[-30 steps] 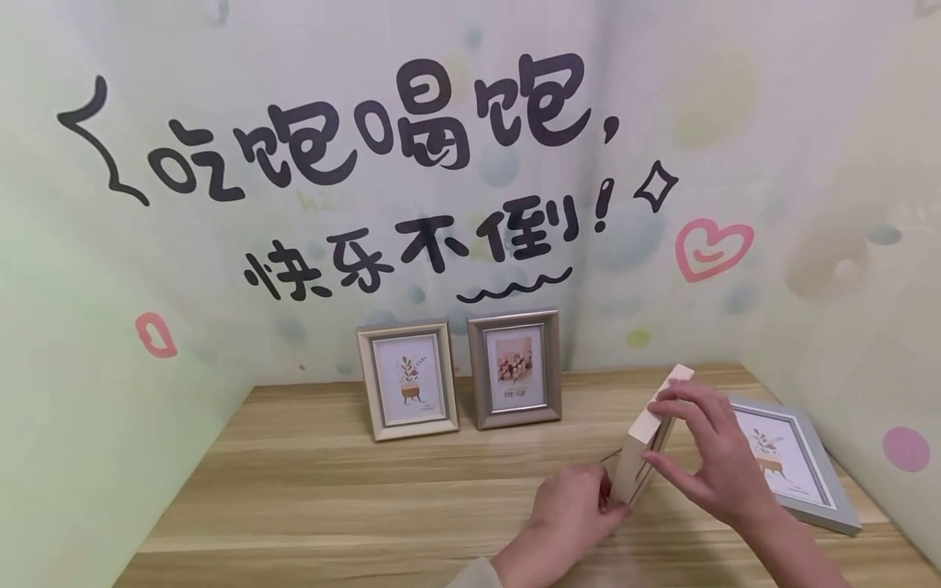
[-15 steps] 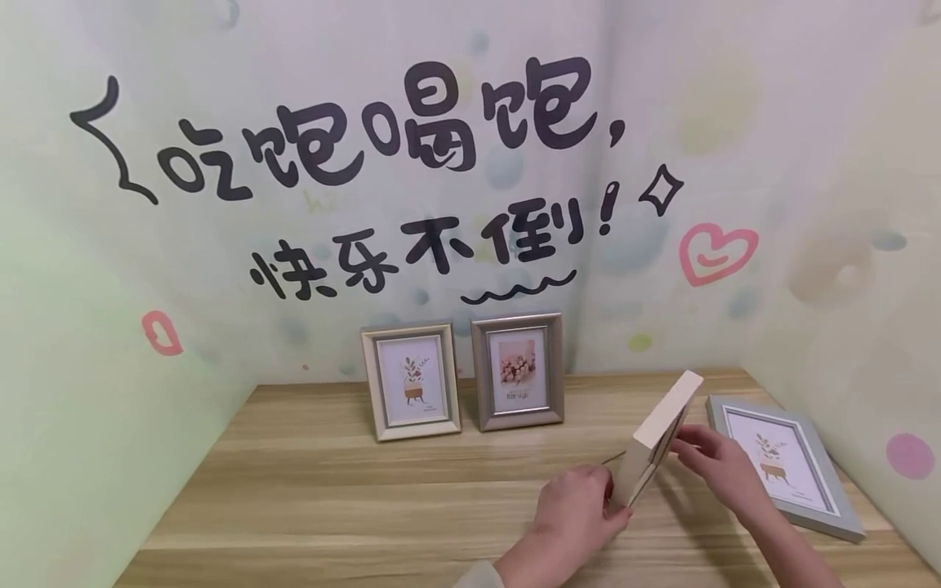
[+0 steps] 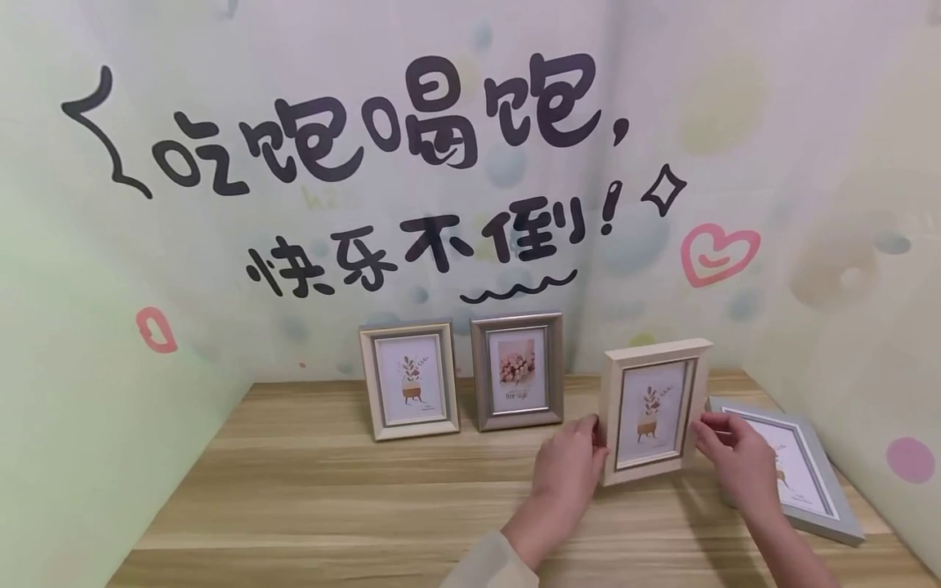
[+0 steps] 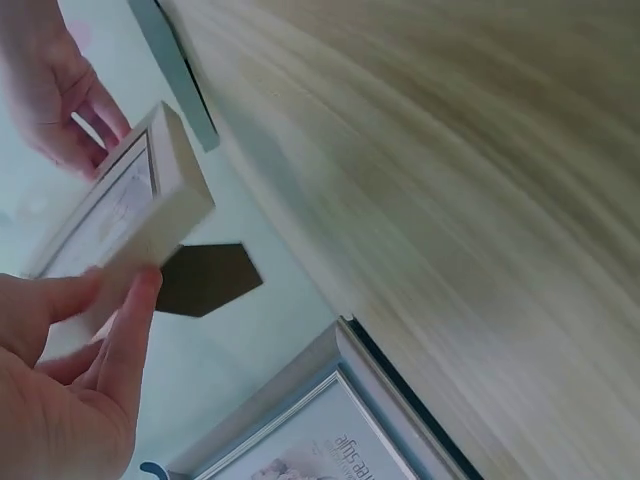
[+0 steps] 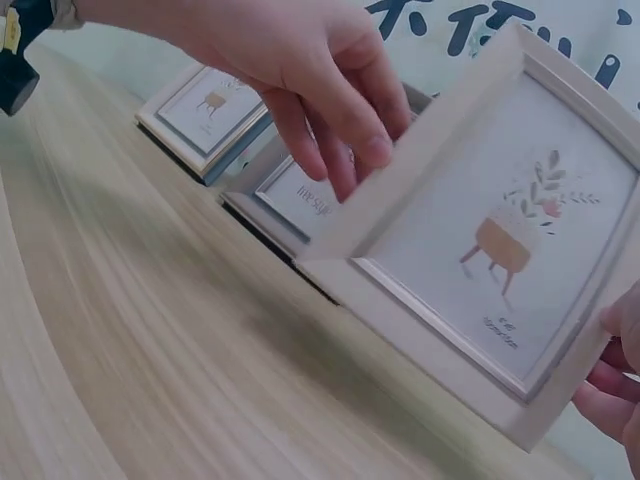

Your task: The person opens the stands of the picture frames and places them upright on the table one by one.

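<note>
A cream picture frame with a potted plant print is held upright between both hands, its front toward me. The right wrist view shows its lower edge raised off the table. My left hand grips its left side, thumb and fingers on the edge. On the opposite side my right hand pinches the right edge. A dark stand flap sticks out behind the frame in the left wrist view.
Two frames stand at the back of the wooden table: a cream one and a silver-brown one. A grey-green frame lies at the right, partly behind my right hand. Printed fabric walls enclose the table.
The cream frame has turned from edge-on to facing me. My right hand left its top edge and moved down to its right side. The left hand kept its grip.
</note>
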`<action>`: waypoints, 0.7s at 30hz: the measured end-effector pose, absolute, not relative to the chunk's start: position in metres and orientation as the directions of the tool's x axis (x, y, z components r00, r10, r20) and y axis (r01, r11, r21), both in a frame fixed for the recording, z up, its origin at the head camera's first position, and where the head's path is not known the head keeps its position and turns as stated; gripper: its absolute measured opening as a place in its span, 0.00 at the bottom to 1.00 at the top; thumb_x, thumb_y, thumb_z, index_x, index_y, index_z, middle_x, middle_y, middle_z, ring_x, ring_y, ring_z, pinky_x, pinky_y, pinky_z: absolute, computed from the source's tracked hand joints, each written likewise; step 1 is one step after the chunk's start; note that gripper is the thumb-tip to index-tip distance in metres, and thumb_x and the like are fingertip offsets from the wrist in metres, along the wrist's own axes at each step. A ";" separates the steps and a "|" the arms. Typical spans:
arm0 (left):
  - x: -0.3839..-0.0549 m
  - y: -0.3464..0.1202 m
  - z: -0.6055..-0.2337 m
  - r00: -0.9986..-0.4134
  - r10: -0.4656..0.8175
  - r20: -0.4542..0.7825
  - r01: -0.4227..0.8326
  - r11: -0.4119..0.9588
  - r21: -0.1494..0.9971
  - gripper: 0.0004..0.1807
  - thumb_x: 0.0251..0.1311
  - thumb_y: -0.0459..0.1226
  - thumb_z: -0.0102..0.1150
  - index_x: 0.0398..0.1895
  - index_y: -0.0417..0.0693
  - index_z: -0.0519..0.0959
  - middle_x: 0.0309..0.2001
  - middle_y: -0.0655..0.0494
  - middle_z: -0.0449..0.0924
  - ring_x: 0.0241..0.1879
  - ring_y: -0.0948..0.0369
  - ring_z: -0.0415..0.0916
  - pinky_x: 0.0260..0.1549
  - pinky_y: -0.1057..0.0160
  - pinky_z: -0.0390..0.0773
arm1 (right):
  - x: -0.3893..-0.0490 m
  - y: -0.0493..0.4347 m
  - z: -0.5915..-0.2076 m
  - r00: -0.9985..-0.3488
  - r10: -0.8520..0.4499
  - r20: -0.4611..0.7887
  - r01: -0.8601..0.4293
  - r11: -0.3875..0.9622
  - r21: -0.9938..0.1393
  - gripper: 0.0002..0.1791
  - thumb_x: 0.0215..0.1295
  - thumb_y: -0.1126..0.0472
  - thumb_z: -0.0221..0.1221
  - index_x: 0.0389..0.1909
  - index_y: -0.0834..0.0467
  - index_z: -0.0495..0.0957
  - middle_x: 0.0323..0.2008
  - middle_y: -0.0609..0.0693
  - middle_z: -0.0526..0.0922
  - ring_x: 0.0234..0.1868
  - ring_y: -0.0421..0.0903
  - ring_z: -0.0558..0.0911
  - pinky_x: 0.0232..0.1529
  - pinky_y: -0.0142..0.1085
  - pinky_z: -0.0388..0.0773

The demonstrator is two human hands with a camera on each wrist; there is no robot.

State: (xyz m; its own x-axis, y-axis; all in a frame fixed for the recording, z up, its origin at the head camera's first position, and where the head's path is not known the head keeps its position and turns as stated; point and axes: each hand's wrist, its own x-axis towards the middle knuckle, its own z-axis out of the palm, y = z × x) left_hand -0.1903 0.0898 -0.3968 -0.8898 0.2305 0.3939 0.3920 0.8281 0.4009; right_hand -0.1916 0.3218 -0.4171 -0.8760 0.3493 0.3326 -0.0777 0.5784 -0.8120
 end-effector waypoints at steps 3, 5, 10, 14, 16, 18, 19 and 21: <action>-0.194 0.093 -0.398 -0.907 0.181 0.381 0.373 0.766 0.524 0.21 0.63 0.42 0.65 0.58 0.51 0.74 0.43 0.58 0.86 0.36 0.61 0.85 0.31 0.68 0.82 | -0.194 0.318 -0.416 -0.853 0.408 0.325 -0.040 0.570 -0.821 0.17 0.69 0.56 0.60 0.48 0.67 0.79 0.25 0.16 0.70 0.29 0.13 0.72 0.28 0.17 0.78; -0.195 0.095 -0.399 -0.918 0.166 0.361 0.368 0.697 0.615 0.23 0.64 0.40 0.64 0.61 0.49 0.71 0.47 0.54 0.86 0.40 0.58 0.85 0.36 0.65 0.84 | -0.196 0.316 -0.415 -0.847 0.425 0.321 -0.029 0.564 -0.825 0.18 0.69 0.55 0.60 0.49 0.67 0.78 0.27 0.17 0.71 0.30 0.12 0.71 0.28 0.15 0.76; -0.204 0.098 -0.405 -0.943 0.196 0.269 0.333 0.537 0.775 0.40 0.63 0.39 0.64 0.75 0.45 0.57 0.69 0.44 0.70 0.64 0.47 0.74 0.63 0.53 0.77 | -0.207 0.307 -0.410 -0.838 0.453 0.306 0.002 0.562 -0.827 0.18 0.69 0.56 0.59 0.53 0.65 0.77 0.38 0.40 0.84 0.31 0.11 0.68 0.31 0.13 0.71; -0.221 0.097 -0.413 -0.948 0.246 0.199 0.293 0.442 0.848 0.46 0.64 0.41 0.62 0.80 0.44 0.47 0.79 0.44 0.51 0.75 0.45 0.57 0.74 0.49 0.60 | -0.223 0.297 -0.411 -0.842 0.469 0.267 0.017 0.518 -0.855 0.19 0.70 0.56 0.57 0.54 0.65 0.76 0.49 0.58 0.84 0.32 0.12 0.67 0.31 0.13 0.69; -0.230 0.095 -0.417 -0.947 0.268 0.177 0.276 0.402 0.873 0.46 0.65 0.41 0.59 0.80 0.44 0.45 0.80 0.44 0.46 0.77 0.44 0.52 0.76 0.46 0.56 | -0.231 0.294 -0.415 -0.840 0.479 0.256 0.017 0.495 -0.869 0.18 0.71 0.57 0.56 0.54 0.65 0.75 0.53 0.64 0.81 0.31 0.13 0.67 0.31 0.13 0.69; -0.237 0.094 -0.420 -0.946 0.281 0.160 0.263 0.380 0.887 0.47 0.66 0.41 0.59 0.80 0.44 0.43 0.81 0.44 0.43 0.78 0.43 0.49 0.76 0.44 0.54 | -0.239 0.291 -0.420 -0.834 0.492 0.250 0.016 0.475 -0.880 0.18 0.70 0.58 0.55 0.53 0.66 0.75 0.52 0.64 0.81 0.30 0.13 0.67 0.31 0.13 0.69; -0.240 0.094 -0.421 -0.945 0.288 0.156 0.260 0.370 0.892 0.47 0.65 0.41 0.59 0.80 0.45 0.43 0.81 0.45 0.42 0.78 0.44 0.48 0.76 0.44 0.54 | -0.243 0.291 -0.422 -0.831 0.497 0.251 0.013 0.468 -0.884 0.17 0.70 0.59 0.55 0.53 0.66 0.75 0.52 0.65 0.81 0.30 0.13 0.67 0.31 0.13 0.69; -0.245 0.093 -0.423 -0.943 0.299 0.148 0.256 0.364 0.896 0.48 0.65 0.41 0.59 0.80 0.45 0.42 0.81 0.46 0.40 0.79 0.45 0.46 0.76 0.44 0.53 | -0.251 0.289 -0.424 -0.826 0.508 0.244 0.016 0.454 -0.891 0.18 0.70 0.59 0.54 0.54 0.66 0.75 0.52 0.65 0.80 0.31 0.14 0.67 0.31 0.12 0.68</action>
State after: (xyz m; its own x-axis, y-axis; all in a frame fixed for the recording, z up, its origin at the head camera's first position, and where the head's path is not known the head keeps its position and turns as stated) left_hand -0.2455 0.0934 -0.4227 -0.9426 0.2993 0.1479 0.2560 0.3637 0.8957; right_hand -0.2506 0.2894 -0.4240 -0.8260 0.5079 0.2444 0.0159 0.4544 -0.8906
